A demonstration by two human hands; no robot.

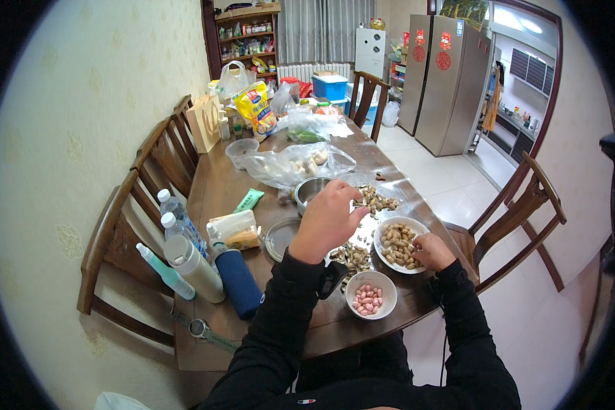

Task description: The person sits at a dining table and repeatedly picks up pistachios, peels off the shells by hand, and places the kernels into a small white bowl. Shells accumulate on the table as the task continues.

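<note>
My left hand (330,218) is raised over the wooden table beside the steel pot (307,193), thumb and fingers apart, nothing visible between them. The fingers of my right hand (433,251) touch the unshelled peanuts (398,243) at the right side of a white plate (401,269); whether they pinch one cannot be told. Nearer to me stands a white bowl (387,310) with pink shelled peanut kernels (367,300). Broken peanut shells (352,258) lie in a heap left of the plate, and another pile of shells or peanuts (376,200) lies beyond it.
A glass lid (282,238), a tissue pack (236,229), a blue cylinder (239,284), a tumbler (192,266), plastic bottles (177,207) and a wristwatch (199,328) are at the left. Plastic bags (277,166) and a plastic tub (241,148) lie farther back. A wooden chair (528,205) stands at the right.
</note>
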